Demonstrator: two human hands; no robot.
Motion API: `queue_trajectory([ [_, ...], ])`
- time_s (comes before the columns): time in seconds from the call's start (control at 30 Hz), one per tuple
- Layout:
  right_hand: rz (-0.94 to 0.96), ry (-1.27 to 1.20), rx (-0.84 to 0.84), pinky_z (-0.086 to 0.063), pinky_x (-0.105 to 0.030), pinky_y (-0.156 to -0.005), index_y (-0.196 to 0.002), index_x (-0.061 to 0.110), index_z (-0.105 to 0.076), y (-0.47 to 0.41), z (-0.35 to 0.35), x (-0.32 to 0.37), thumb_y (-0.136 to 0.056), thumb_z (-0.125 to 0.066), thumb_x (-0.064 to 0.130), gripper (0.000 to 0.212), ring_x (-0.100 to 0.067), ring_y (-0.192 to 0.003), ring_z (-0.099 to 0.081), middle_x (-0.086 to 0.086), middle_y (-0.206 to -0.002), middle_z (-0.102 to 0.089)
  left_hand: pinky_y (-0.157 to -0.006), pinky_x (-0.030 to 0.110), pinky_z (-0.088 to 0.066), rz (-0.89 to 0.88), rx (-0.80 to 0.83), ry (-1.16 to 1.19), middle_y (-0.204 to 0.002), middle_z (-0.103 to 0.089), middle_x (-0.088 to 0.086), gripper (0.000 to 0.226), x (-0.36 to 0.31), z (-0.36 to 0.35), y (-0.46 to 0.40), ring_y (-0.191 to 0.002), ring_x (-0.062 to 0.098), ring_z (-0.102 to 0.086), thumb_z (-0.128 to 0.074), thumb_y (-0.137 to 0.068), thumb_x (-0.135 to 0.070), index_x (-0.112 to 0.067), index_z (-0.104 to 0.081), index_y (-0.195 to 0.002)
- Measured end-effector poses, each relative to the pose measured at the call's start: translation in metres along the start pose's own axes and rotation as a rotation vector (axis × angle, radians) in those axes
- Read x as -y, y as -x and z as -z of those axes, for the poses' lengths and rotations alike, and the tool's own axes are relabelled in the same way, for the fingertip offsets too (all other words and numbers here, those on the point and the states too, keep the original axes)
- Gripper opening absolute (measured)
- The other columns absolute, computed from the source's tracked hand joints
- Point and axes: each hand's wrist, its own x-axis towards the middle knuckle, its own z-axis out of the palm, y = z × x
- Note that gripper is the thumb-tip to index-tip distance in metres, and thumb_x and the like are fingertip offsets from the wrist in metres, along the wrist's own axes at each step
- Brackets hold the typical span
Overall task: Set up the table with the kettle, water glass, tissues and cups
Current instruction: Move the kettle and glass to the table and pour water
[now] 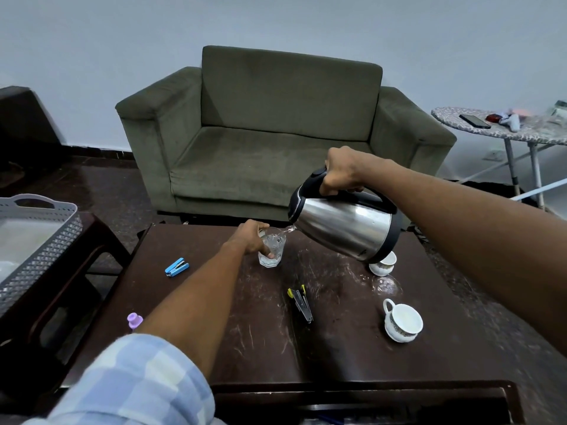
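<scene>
My right hand [345,171] grips the black handle of a steel kettle [343,225], tilted to the left above the dark brown table [245,332]. Water runs from its spout into a clear water glass [273,250] standing on the table. My left hand [251,237] is wrapped around that glass. A white patterned cup [402,322] stands at the near right. A second white cup [383,265] is partly hidden under the kettle's base. No tissues are in view.
A blue stapler [177,266], a black and yellow tool [300,303] and a small purple cap [134,319] lie on the table. A grey basket [33,240] sits on a side table at left. A green sofa [276,133] stands behind. An ironing board [503,127] is at right.
</scene>
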Motion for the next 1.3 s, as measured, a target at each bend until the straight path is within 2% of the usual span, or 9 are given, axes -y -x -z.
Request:
queue_trajectory([
  [0.13,-0.041,-0.152,-0.068,-0.045,-0.028,-0.04,-0.049,0.007,-0.064,0.008,-0.017,-0.018,-0.055,-0.073,0.022,0.018,-0.021,-0.029,-0.05,-0.002,-0.034,-0.054,-0.122,0.037,-0.041,0.008,0.002,0.009,-0.151,-0.06,0.008,0.11,0.001,0.0,0.0,-0.143,0.024,-0.054,-0.102,-0.057,-0.017,-0.012,-0.051,-0.154],
  [0.27,-0.106,-0.323,-0.169,-0.039,-0.026,-0.036,-0.061,0.003,-0.068,0.018,-0.05,-0.045,-0.055,-0.074,0.029,0.027,-0.01,-0.028,-0.046,0.0,-0.044,-0.057,-0.121,0.04,-0.042,0.0,-0.014,-0.034,-0.151,-0.061,0.006,0.108,0.001,0.0,0.0,-0.142,0.026,-0.055,-0.102,-0.057,-0.022,-0.018,-0.052,-0.153],
  [0.4,-0.169,-0.468,-0.269,-0.035,-0.025,-0.036,-0.062,0.005,-0.065,0.028,-0.086,-0.067,-0.055,-0.073,0.035,0.031,-0.017,-0.045,-0.048,0.001,-0.053,-0.056,-0.119,0.038,-0.044,-0.007,-0.022,-0.028,-0.149,-0.063,0.004,0.105,0.003,-0.001,0.0,-0.14,0.024,-0.057,-0.101,-0.058,-0.02,-0.019,-0.054,-0.152],
  [0.5,-0.267,-0.599,-0.409,-0.033,-0.024,-0.035,-0.056,0.009,-0.059,0.041,-0.119,-0.075,-0.05,-0.069,0.045,0.038,-0.016,-0.046,-0.045,0.003,-0.05,-0.053,-0.118,0.036,-0.046,-0.024,-0.032,-0.022,-0.148,-0.064,0.006,0.101,0.004,-0.003,0.0,-0.138,0.022,-0.059,-0.098,-0.061,-0.017,-0.015,-0.054,-0.152],
  [0.67,-0.552,-0.775,-0.651,-0.04,-0.035,-0.057,-0.056,0.01,-0.053,0.062,-0.184,-0.056,-0.064,-0.069,0.041,0.036,-0.035,-0.06,-0.051,-0.005,-0.05,-0.05,-0.117,0.038,-0.046,-0.038,-0.104,0.005,-0.148,-0.062,0.009,0.097,0.006,-0.016,0.004,-0.137,0.027,-0.058,-0.094,-0.067,-0.015,-0.013,-0.051,-0.154],
  [0.77,-0.646,-0.863,-0.703,-0.055,-0.049,-0.07,-0.067,0.007,-0.066,0.066,-0.206,-0.037,-0.07,-0.068,0.039,0.032,-0.043,-0.075,-0.063,-0.02,-0.065,-0.063,-0.115,0.037,-0.047,-0.027,-0.15,0.063,-0.146,-0.063,0.01,0.094,0.005,-0.027,0.008,-0.135,0.027,-0.06,-0.092,-0.069,-0.015,-0.012,-0.05,-0.153],
  [0.9,-0.75,-0.934,-0.839,-0.047,-0.041,-0.069,-0.078,0.0,-0.073,0.062,-0.215,-0.027,-0.068,-0.061,0.041,0.043,-0.043,-0.076,-0.061,-0.019,-0.069,-0.065,-0.118,0.037,-0.043,-0.011,-0.217,0.157,-0.152,-0.057,0.013,0.096,-0.005,-0.045,0.01,-0.141,0.028,-0.054,-0.093,-0.069,-0.015,-0.011,-0.048,-0.155],
  [1.1,-0.825,-0.954,-0.842,-0.053,-0.047,-0.076,-0.084,0.0,-0.075,0.043,-0.211,-0.033,-0.079,-0.07,0.029,0.03,-0.046,-0.083,-0.064,-0.027,-0.082,-0.073,-0.119,0.037,-0.042,-0.024,-0.241,0.149,-0.153,-0.053,0.013,0.096,-0.03,-0.063,-0.001,-0.143,0.028,-0.052,-0.092,-0.071,-0.017,-0.011,-0.047,-0.155],
  [1.3,-0.848,-0.974,-0.856,-0.055,-0.053,-0.081,-0.084,-0.001,-0.073,0.025,-0.207,-0.049,-0.08,-0.068,0.03,0.032,-0.049,-0.089,-0.063,-0.028,-0.086,-0.074,-0.118,0.034,-0.04,-0.062,-0.232,0.139,-0.152,-0.052,0.014,0.095,-0.046,-0.074,-0.02,-0.142,0.03,-0.051,-0.091,-0.073,-0.016,-0.01,-0.045,-0.157],
])
